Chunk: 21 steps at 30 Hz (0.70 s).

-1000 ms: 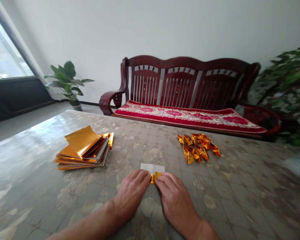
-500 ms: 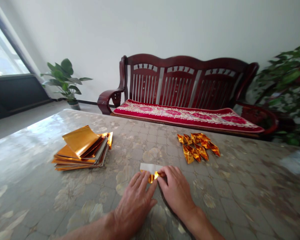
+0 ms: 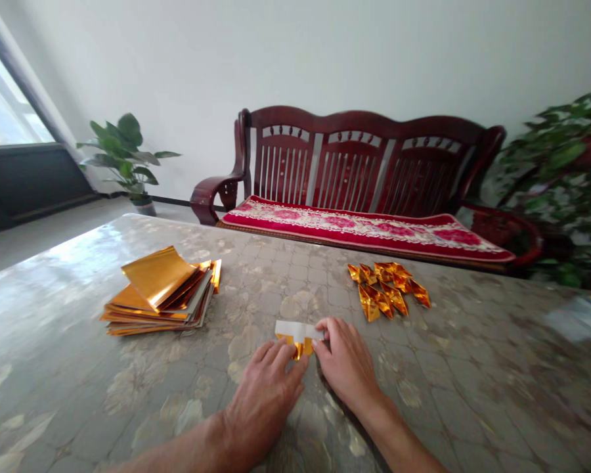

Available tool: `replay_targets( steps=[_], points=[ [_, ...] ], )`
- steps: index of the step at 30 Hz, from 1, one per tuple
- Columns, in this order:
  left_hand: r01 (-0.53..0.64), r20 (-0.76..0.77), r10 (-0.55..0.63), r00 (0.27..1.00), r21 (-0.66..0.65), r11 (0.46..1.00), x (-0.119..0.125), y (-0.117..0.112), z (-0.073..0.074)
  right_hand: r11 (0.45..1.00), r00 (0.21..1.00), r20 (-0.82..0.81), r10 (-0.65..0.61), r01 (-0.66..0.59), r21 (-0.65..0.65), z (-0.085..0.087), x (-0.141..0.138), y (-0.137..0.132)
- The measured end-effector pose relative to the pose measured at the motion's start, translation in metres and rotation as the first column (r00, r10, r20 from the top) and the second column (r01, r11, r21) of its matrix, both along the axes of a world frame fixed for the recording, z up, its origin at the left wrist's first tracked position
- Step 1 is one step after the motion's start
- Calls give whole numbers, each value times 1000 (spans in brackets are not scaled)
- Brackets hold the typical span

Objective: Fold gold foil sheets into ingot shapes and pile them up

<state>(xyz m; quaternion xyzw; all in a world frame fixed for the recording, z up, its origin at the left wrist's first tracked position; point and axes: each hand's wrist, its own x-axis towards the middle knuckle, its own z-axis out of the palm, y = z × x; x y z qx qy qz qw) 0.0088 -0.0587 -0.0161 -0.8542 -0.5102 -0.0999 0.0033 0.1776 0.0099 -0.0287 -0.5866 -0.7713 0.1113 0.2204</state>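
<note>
A partly folded sheet of gold foil paper (image 3: 303, 345) lies on the table before me, its pale backing showing as a strip along the far side. My left hand (image 3: 270, 387) presses its fingertips on the near left part of the sheet, thumb close by. At the right end, my right hand (image 3: 345, 358) pinches the paper between thumb and bent forefinger. To the right sits a group of folded gold paper ingots (image 3: 391, 289). A loose stack of flat gold foil sheets (image 3: 160, 295) is at the left.
The table (image 3: 256, 282) has a patterned, glossy cover. A clear plastic bag (image 3: 581, 320) lies near its right side. Beyond stands a dark red wooden bench (image 3: 354, 164) with a red floral runner (image 3: 374, 230). Potted plants (image 3: 128, 154) flank it.
My right fingers have moved slightly up and right along the paper, uncovering more of its gold middle. The left fingertips have drawn back a little toward me. Stack and ingots stay put.
</note>
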Motion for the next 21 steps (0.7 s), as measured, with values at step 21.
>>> replay_targets(
  steps=[21],
  points=[
    [-124, 424, 147, 893, -83, 989, -31, 54, -16, 979, 990, -91, 112, -125, -159, 15, 2, 30]
  ],
)
